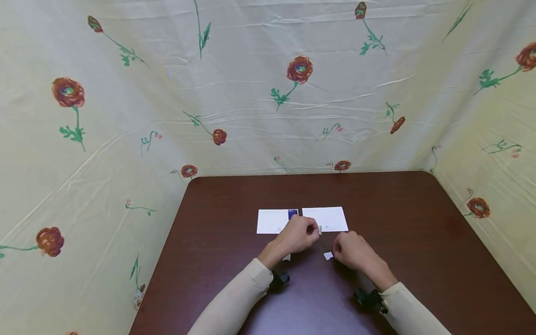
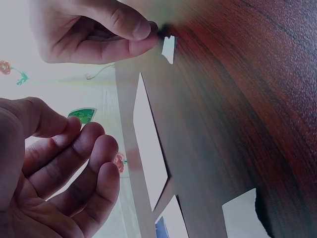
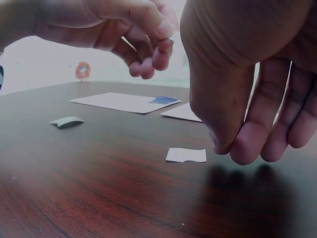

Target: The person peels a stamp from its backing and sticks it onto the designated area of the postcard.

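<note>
My left hand (image 1: 298,234) is raised over the near edge of the right white envelope (image 1: 326,218). Its thumb and forefinger pinch a small green stamp (image 2: 81,115) with a pale edge. Low over the table, my right hand (image 1: 355,249) has its fingers bent and thumb against forefinger, with nothing showing in its grasp. Just left of those fingertips lies a small white piece of paper (image 3: 185,154). The left white envelope (image 1: 270,221) bears a blue stamp (image 1: 292,213) in its upper right corner, partly behind my left hand.
Another small pale paper piece (image 3: 67,121) lies curled on the table, partly hidden under my left wrist in the head view. The dark brown table (image 1: 226,195) meets a flowered curtain (image 1: 251,93) at its back and sides. Black wrist cameras (image 1: 368,300) hang beneath both forearms.
</note>
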Demonstrator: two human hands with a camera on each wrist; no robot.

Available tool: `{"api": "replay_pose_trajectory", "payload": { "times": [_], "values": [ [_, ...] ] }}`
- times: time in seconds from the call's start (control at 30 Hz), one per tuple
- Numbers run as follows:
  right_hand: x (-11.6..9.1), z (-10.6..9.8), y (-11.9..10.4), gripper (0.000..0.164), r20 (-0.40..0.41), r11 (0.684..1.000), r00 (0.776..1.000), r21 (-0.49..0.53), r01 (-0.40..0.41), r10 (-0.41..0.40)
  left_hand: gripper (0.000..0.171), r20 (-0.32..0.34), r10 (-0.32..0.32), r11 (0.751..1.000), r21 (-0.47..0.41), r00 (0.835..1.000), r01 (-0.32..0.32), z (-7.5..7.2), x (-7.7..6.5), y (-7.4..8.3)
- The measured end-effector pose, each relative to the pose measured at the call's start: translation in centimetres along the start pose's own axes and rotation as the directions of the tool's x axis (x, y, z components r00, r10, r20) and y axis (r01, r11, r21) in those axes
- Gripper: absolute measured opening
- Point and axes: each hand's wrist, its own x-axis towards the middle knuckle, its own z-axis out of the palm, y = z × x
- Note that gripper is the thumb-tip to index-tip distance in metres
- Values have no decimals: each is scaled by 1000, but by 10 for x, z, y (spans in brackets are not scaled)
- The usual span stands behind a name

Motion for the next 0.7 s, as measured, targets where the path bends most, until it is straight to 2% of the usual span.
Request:
{"api": "replay_pose_trajectory", "payload": {
  "times": [0.47, 0.7],
  "values": [
    [15, -22, 0, 18, -64, 1000, 998, -5, 26, -26, 13, 23, -33, 999, -8, 999, 33, -2, 8, -4],
    [24, -35, -7, 14, -133, 994, 985, -16, 112, -114, 14, 31, -28, 1000, -1, 999, 28, -2, 12, -4]
  ]
}}
